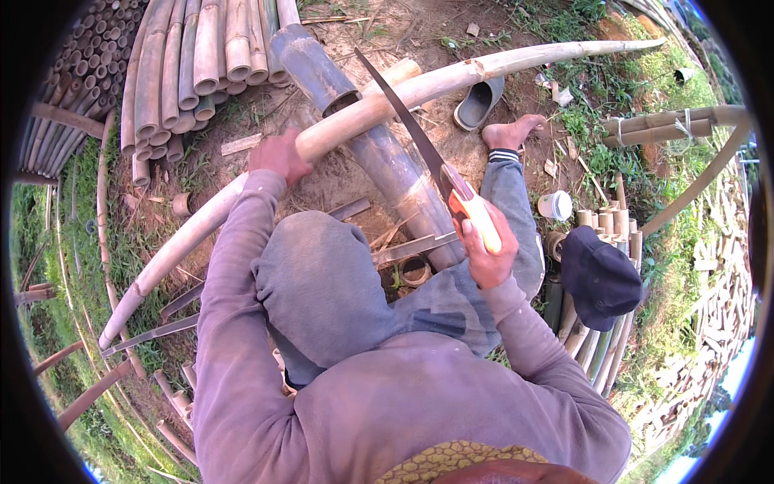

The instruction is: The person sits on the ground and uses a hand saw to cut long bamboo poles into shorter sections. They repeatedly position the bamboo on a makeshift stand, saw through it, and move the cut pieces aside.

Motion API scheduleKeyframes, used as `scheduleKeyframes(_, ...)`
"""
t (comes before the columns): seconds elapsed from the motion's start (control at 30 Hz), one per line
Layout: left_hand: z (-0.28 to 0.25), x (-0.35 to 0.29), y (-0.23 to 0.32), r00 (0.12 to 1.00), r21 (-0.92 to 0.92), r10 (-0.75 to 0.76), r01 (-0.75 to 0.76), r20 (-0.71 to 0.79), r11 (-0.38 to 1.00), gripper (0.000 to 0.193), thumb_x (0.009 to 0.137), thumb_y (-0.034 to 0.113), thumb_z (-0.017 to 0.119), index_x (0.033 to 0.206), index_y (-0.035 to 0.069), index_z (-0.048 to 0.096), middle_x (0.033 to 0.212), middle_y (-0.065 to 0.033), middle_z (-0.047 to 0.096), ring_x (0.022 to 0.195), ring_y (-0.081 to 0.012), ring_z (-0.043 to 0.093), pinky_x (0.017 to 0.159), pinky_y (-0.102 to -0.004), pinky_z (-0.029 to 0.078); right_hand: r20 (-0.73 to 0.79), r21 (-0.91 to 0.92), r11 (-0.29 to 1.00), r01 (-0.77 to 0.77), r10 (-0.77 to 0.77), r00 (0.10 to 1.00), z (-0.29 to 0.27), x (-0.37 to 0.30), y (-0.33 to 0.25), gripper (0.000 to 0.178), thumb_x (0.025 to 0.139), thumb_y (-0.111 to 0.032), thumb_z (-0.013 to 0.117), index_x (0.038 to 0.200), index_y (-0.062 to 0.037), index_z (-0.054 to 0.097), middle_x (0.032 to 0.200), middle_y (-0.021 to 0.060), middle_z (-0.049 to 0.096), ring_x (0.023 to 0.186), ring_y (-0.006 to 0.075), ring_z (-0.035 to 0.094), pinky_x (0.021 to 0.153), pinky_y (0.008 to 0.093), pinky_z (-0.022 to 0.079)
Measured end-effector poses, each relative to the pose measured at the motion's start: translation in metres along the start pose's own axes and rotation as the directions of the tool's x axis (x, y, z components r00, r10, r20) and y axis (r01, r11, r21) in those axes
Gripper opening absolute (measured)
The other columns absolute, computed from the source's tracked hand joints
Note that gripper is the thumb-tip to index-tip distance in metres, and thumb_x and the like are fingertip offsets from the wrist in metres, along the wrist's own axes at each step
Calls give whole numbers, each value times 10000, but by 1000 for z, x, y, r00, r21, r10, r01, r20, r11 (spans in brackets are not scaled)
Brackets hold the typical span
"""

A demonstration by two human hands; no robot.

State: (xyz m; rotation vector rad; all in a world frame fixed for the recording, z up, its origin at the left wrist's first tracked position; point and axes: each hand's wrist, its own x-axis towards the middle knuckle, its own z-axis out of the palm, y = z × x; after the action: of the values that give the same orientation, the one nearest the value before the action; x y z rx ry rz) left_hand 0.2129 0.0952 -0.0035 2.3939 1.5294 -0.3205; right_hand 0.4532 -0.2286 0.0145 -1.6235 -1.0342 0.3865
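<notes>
A long pale bamboo pole (193,222) slants across the picture from lower left to upper right. My left hand (278,158) is closed around it, left of the middle. In my right hand (490,247) is a handsaw (411,127), gripped by its orange and cream handle. Its dark blade points up and away to the left and crosses over the pole; whether the teeth touch it I cannot tell. Under the pole lies a thick dark bamboo log (399,173) with a dark opening near the crossing. A short pale bamboo piece (399,74) shows behind the pole.
Bundled bamboo poles (193,56) are stacked at upper left. My bare foot (516,134) is beside a grey clog (479,103). At right are a white cup (555,206) and a dark cap (601,278) on cut bamboo. A flat strip (415,248) lies near my knee.
</notes>
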Motion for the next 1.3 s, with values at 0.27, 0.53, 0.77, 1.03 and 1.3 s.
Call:
scheduleKeyframes(0.27, -8, -7, -4, 1000, -4, 9, -9, -2, 1000, 663, 748, 426, 836, 1311, 145, 628, 1165, -199, 761, 1111, -401, 726, 983, -503, 568, 1, 36, 999, -19, 19, 1000, 37, 46, -7, 366, 953, -88, 755, 1284, 45, 675, 1154, 162, 745, 1016, 206, 735, 881, 329, 574)
scheduleKeyframes(0.53, -2, -5, -5, 1000, 20, 22, -22, 3, 1000, 637, 762, 409, 833, 1311, 152, 636, 1148, -183, 768, 1078, -401, 737, 964, -499, 582, 23, -27, 997, -70, 70, 997, -30, -58, -20, 414, 960, -35, 716, 1343, 86, 619, 1249, 198, 725, 1122, 248, 729, 979, 359, 569)
scheduleKeyframes(0.77, -4, -4, -1, 999, -4, 14, -15, -38, 1000, 655, 764, 424, 823, 1328, 158, 622, 1156, -197, 761, 1104, -392, 730, 991, -500, 569, -18, 104, 994, 39, -37, 999, 71, 101, 1, 348, 956, -107, 772, 1260, 39, 686, 1097, 152, 753, 952, 189, 729, 837, 317, 572)
scheduleKeyframes(1.03, 3, -5, -5, 999, 2, 38, -38, -10, 999, 628, 767, 423, 825, 1308, 157, 647, 1139, -191, 768, 1070, -391, 742, 947, -497, 587, 16, -10, 997, -78, 78, 997, -47, -76, -22, 382, 979, -46, 704, 1333, 82, 639, 1265, 189, 729, 1147, 252, 729, 996, 356, 569)
scheduleKeyframes(1.3, -2, -6, 1, 999, 12, 9, -8, -32, 1000, 694, 766, 417, 833, 1371, 166, 606, 1159, -181, 765, 1102, -390, 734, 973, -497, 580, -16, 111, 993, 46, -44, 999, 78, 111, -2, 382, 961, -121, 781, 1295, 35, 681, 1118, 148, 767, 982, 169, 728, 875, 307, 570)
